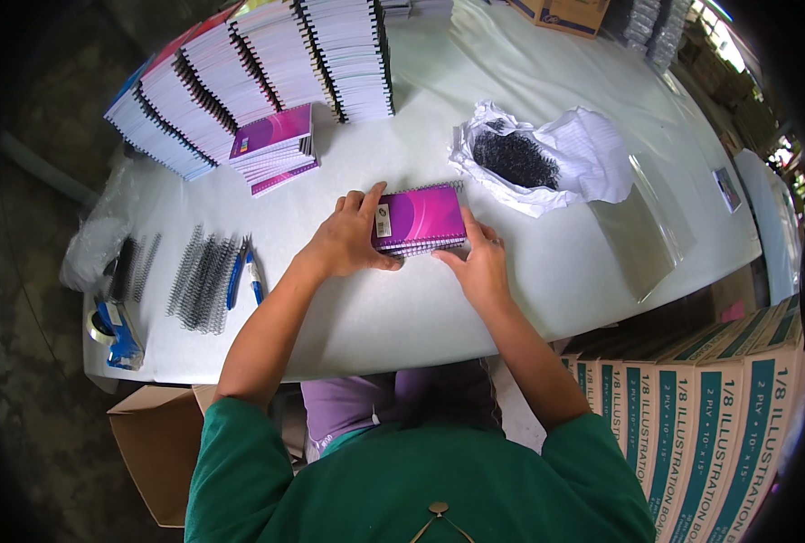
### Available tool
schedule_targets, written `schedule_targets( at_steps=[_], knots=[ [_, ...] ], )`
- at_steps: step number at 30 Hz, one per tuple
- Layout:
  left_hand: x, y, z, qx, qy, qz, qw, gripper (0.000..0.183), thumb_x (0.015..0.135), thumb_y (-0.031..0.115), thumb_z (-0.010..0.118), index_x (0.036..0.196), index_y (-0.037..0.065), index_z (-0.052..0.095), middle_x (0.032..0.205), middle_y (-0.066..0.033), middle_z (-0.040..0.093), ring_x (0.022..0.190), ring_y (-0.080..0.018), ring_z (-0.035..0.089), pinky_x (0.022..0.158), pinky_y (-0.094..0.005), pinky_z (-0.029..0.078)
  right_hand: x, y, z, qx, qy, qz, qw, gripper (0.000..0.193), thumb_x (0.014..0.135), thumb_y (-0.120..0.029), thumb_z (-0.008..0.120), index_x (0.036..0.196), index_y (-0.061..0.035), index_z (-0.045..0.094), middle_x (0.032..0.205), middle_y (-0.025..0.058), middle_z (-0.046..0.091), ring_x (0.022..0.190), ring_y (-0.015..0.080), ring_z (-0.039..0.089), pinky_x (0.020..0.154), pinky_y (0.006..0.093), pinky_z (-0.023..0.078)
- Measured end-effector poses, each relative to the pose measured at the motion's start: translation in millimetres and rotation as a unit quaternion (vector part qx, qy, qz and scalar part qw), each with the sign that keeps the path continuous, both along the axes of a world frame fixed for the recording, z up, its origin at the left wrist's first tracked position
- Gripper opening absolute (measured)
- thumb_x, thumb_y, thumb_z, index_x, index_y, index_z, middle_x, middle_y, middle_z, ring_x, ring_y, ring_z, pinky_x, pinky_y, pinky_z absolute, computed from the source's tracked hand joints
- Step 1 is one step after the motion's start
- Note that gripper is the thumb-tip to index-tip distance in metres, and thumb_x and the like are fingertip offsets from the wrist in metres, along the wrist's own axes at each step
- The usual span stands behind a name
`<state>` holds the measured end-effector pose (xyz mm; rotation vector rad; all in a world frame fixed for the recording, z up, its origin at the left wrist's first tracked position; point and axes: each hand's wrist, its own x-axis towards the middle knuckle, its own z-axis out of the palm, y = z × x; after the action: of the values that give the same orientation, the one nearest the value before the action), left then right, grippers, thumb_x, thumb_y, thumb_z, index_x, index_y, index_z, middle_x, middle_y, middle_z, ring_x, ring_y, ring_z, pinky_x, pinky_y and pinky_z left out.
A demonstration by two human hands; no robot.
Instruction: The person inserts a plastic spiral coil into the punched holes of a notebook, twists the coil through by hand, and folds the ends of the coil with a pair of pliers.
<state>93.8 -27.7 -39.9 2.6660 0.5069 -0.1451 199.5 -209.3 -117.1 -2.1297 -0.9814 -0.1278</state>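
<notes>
Notebook pile: one, mid-table; left hand and right hand grip opposite ends, thumbs spread along near side. Pen-shaped tools: two, left. Second pile: behind-left. Paper wrap: one, right. Gap between hands and near edge of table.

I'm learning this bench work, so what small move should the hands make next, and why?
I'd probably press the left hand and right hand gently inward to even up the purple notebook stack: they sit at its opposite ends, and layers beneath the top cover show along the near side.
</notes>
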Motion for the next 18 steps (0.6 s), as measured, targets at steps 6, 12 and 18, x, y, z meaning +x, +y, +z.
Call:
schedule_targets(
  at_steps=[6,12,18],
  knots=[
    [0.0,11.8,6.5,0.053,-0.022,-0.01,0.998,0.117,0.051,0.04,0.084,0.142,0.007,0.019,0.134,-0.0244,0.035,0.125,-0.0381,0.035,0.106,-0.0419,0.031,0.5,-2.5,1.3,0.01,0.041,0.017,0.999,0.082,0.06,-0.023,0.083,0.129,-0.0053,0.043,0.106,0.0128,0.062,0.097,0.031,0.054,0.088,0.0418,0.039],
    [-2.3,139.2,4.3,0.435,-0.266,0.114,0.853,0.06,0.082,0.03,0.062,0.133,0.008,0.039,0.132,-0.0161,0.045,0.123,-0.0314,0.041,0.101,-0.0409,0.034,-8.5,0.2,32.1,0.104,-0.087,-0.03,0.99,0.075,0.07,-0.026,0.077,0.13,-0.0026,0.039,0.109,0.0109,0.061,0.106,0.0292,0.047,0.092,0.042,0.033],
    [-47.3,65.2,27.8,0.401,-0.312,0.041,0.86,0.028,0.075,0.005,0.053,0.101,0.009,0.062,0.082,-0.006,0.063,0.074,-0.0228,0.059,0.068,-0.0363,0.043,-20.9,-12.4,44.9,0.33,0.409,0.201,0.827,0.049,0.087,-0.02,0.06,0.127,0.0031,0.042,0.118,0.0147,0.055,0.106,0.0261,0.053,0.09,0.0375,0.042]
  ],
)
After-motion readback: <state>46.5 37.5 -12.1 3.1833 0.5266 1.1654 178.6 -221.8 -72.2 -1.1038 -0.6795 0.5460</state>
